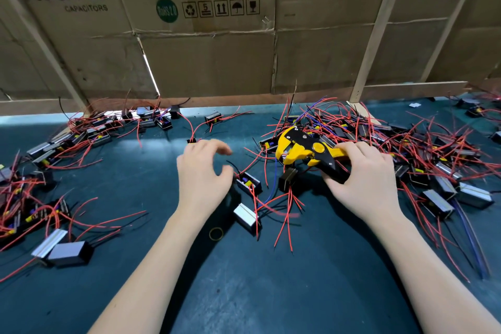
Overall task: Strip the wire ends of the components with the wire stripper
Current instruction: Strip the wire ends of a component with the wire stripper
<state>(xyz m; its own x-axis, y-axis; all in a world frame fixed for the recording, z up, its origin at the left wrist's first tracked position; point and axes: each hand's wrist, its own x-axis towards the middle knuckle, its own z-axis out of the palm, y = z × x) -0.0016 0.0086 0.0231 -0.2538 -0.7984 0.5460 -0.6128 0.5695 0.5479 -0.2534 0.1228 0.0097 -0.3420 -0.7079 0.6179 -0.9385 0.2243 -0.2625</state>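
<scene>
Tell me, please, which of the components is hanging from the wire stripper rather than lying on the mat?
The black component just below the wire stripper, which the right hand grips. Its wires run up into the yellow head; the others lie loose on the mat.

Stripper (306, 149) glossy yellow/blk plastic; cardboard (206, 62) matt, creased; mat (244, 279) matt teal; wood battens (379, 35)

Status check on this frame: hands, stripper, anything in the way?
Right hand grips the wire stripper. Left hand open, holds nothing. One component hangs at the stripper's head. Loose components and red wires crowd the mat around both hands.
</scene>
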